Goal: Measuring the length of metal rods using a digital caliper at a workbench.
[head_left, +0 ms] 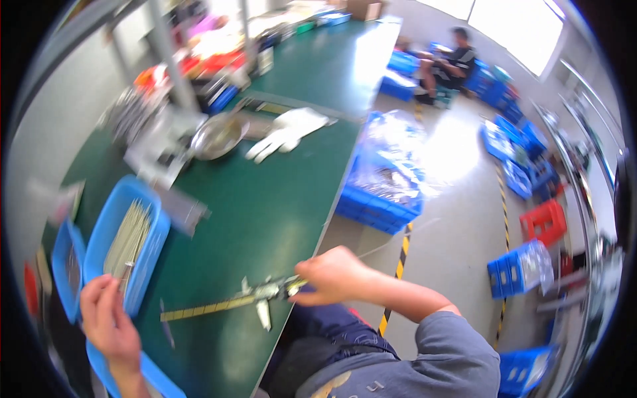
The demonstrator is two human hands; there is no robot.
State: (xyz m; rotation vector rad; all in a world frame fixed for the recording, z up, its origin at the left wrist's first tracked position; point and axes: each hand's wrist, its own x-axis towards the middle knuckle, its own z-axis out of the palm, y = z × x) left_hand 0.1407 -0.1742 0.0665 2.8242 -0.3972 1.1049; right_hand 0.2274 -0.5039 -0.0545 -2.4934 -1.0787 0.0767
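Note:
My right hand [335, 275] is closed around the head of a vernier caliper [209, 309], just over the near edge of the green table. The caliper's long graduated beam points left, and its jaws stand out to both sides. At the left, the fingers of my left hand [111, 325] are pinched together over the near end of a light blue bin [154, 249]. A slim, pale rod [126, 270] shows at the fingertips, partly hidden and blurred. Inside the bin lies a bundle of similar thin, pale rods [129, 232].
A pen [166, 325] lies by the caliper's tip. Farther along the green table [232, 219] are a white glove [288, 132], a metal bowl [219, 136] and clutter. A blue crate [378, 205] with plastic bags stands on the floor right of the table. A person [451, 66] sits beyond.

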